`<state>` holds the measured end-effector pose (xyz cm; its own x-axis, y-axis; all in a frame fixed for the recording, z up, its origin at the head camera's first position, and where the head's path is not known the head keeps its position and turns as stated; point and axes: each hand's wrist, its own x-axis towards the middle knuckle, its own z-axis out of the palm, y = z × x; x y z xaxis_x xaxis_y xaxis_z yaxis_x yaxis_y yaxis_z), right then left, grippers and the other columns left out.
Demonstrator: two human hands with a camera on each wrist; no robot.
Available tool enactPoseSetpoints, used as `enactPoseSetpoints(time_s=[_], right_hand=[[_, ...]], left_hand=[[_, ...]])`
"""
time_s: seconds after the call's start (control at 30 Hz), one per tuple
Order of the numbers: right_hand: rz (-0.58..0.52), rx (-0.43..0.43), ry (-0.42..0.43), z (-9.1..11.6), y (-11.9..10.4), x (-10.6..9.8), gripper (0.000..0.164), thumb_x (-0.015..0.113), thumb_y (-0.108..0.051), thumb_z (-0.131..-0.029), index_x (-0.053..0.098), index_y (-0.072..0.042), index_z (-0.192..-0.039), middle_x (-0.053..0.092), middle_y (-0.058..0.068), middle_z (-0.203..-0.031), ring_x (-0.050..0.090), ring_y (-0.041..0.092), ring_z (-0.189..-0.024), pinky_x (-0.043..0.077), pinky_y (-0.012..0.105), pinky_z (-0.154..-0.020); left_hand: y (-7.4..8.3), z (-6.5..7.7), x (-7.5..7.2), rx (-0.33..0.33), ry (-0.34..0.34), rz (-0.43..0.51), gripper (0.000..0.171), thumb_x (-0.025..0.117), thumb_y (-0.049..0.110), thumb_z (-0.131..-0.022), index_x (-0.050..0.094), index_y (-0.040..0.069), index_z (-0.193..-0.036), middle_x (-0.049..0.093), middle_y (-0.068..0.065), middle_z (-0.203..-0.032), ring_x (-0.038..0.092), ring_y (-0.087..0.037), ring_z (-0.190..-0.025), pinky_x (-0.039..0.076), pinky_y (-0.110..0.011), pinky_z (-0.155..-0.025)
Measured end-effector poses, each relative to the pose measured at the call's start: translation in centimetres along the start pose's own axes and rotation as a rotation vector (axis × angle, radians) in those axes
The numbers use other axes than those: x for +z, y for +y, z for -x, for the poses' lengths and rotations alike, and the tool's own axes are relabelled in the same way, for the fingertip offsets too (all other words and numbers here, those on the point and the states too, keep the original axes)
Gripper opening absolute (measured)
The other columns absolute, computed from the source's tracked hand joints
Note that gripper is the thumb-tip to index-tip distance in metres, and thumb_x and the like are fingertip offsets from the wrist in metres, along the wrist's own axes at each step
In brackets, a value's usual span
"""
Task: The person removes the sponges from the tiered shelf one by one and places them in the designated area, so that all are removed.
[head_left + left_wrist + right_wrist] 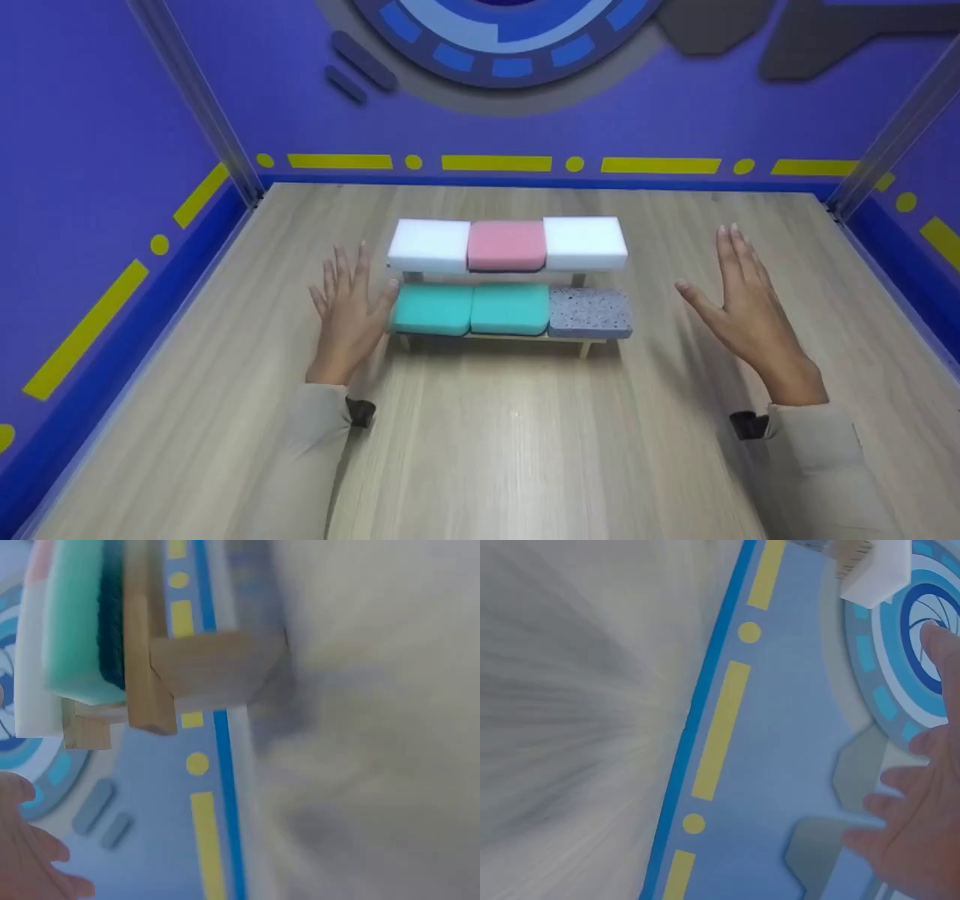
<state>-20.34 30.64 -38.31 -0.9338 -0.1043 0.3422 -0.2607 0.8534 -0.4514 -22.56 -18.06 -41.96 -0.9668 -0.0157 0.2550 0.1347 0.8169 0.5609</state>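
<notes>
A two-tier wooden rack [150,694] bears sponges in two rows. On its upper tier a pink sponge [507,245] sits between a left white sponge [429,244] and a right white sponge [584,243]. Along the lower tier lie two teal sponges [433,308] and a grey speckled sponge [590,311]. My left hand [349,311] is spread, its thumb tip right at the left end of the lower row. To the right of the rack, well apart from it, my right hand [746,311] has straight fingers and the thumb held out. Neither hand holds anything.
Under the rack is a light wood-grain table [517,450]. Blue panels with yellow dashes [496,163] enclose its back and sides, with metal posts [199,97] at the back corners. Each wrist wears a dark band [361,412].
</notes>
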Motion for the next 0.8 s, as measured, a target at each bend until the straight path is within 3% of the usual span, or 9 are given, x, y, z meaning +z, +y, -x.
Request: enactPoseSetpoints(time_s=[0.13, 0.27, 0.4, 0.5, 0.63, 0.8], right_hand=[[-0.085, -0.016, -0.034, -1.0, -0.7, -0.8, 0.087, 0.055, -0.041, -0.095, 0.000, -0.011, -0.155, 0.001, 0.015, -0.162, 0.001, 0.038, -0.149, 0.005, 0.063, -0.116], [-0.125, -0.020, -0.076, -2.2, -1.4, -1.6, 0.085, 0.055, -0.041, -0.096, 0.000, -0.016, -0.155, 0.002, 0.013, -0.162, 0.003, 0.039, -0.148, 0.007, 0.066, -0.115], [-0.159, -0.028, -0.138, -3.6, -2.0, -2.2, 0.082, 0.056, -0.041, -0.095, 0.003, -0.023, -0.156, 0.003, 0.011, -0.163, 0.004, 0.037, -0.149, 0.008, 0.066, -0.115], [-0.176, -0.019, -0.201, -4.6, -2.5, -2.3, 0.082, 0.057, -0.042, -0.094, 0.005, -0.027, -0.155, 0.005, 0.010, -0.163, 0.004, 0.036, -0.149, 0.009, 0.066, -0.115], [-0.197, -0.025, -0.264, -5.9, -3.0, -2.1, 0.079, 0.057, -0.044, -0.094, 0.010, -0.029, -0.155, 0.009, 0.009, -0.163, 0.008, 0.036, -0.149, 0.012, 0.065, -0.115], [-0.214, -0.044, -0.319, -7.3, -3.7, -1.4, 0.077, 0.059, -0.044, -0.093, 0.016, -0.027, -0.154, 0.014, 0.008, -0.162, 0.015, 0.039, -0.147, 0.017, 0.063, -0.115]], left_hand=[[-0.7, 0.0, 0.3, -0.060, -0.070, 0.259, 0.073, 0.034, 0.057, -0.098, 0.002, 0.025, -0.156, -0.008, -0.006, -0.163, -0.007, -0.031, -0.150, -0.007, -0.056, -0.119], [-1.3, 0.2, 0.8, -0.156, -0.123, 0.524, 0.066, 0.033, 0.052, -0.100, 0.008, 0.027, -0.155, 0.005, 0.000, -0.163, 0.006, -0.025, -0.150, 0.008, -0.049, -0.122], [-1.6, 0.4, 1.4, -0.212, -0.160, 0.810, 0.063, 0.035, 0.046, -0.101, 0.015, 0.021, -0.155, 0.017, 0.000, -0.162, 0.018, -0.018, -0.149, 0.018, -0.038, -0.122], [-2.0, 0.5, 1.9, -0.236, -0.191, 1.038, 0.060, 0.037, 0.039, -0.103, 0.018, 0.016, -0.154, 0.022, -0.005, -0.160, 0.022, -0.016, -0.147, 0.014, -0.034, -0.122], [-2.5, 0.7, 2.8, -0.275, -0.230, 1.282, 0.057, 0.039, 0.028, -0.103, 0.020, 0.011, -0.153, 0.022, -0.008, -0.160, 0.019, -0.017, -0.148, 0.002, -0.037, -0.123], [-3.3, 0.9, 3.7, -0.300, -0.234, 1.410, 0.054, 0.039, 0.015, -0.101, 0.023, 0.004, -0.152, 0.023, -0.007, -0.160, 0.014, -0.018, -0.149, 0.000, -0.039, -0.123]])
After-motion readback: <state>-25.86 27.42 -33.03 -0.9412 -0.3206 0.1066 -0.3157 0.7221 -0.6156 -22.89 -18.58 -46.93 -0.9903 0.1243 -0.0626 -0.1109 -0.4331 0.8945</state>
